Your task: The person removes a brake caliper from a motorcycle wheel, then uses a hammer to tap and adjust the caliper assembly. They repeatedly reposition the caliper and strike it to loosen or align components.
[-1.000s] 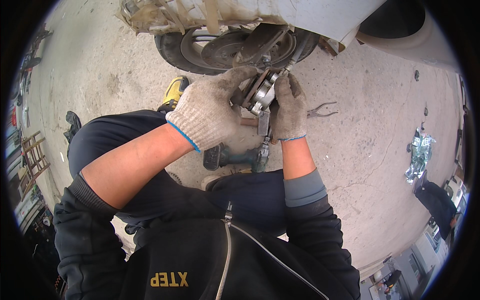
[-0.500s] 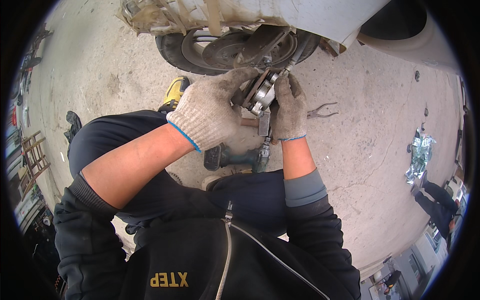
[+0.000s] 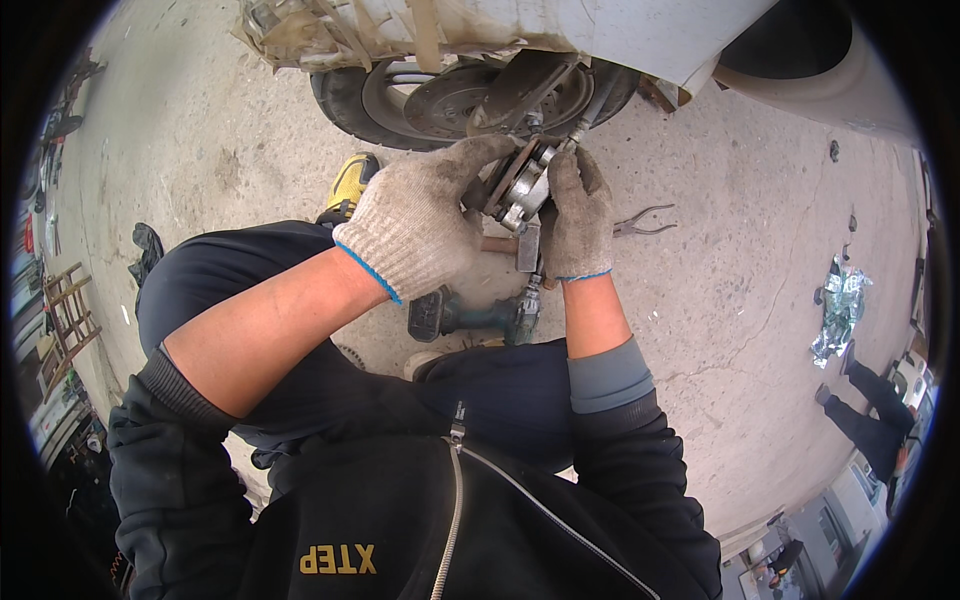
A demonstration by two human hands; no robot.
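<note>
Both my hands wear pale knitted work gloves with blue cuffs, soiled at the fingers. Between them is a silver and brown brake caliper (image 3: pixel 524 192), tilted, with a flat brown brake pad edge on its left side. My left hand (image 3: pixel 420 210) closes on the caliper from the left, thumb and forefinger along its upper edge. From the right my right hand (image 3: pixel 582 212) grips its other side, fingers bent near a hose fitting; some fingertips are hidden. Just beyond the caliper stands a wheel (image 3: pixel 345 108) with a brake disc (image 3: pixel 432 108).
Below my hands a hammer (image 3: pixel 528 250) and a teal cordless power tool (image 3: pixel 475 314) lie on the concrete. Pliers (image 3: pixel 648 222) rest right of my right hand. White bodywork (image 3: pixel 640 35) overhangs the wheel. Crumpled foil (image 3: pixel 842 310) lies far right, near a person in dark trousers (image 3: pixel 868 420).
My hands and the caliper have hardly moved. At the far right, the other person's legs have shifted slightly.
</note>
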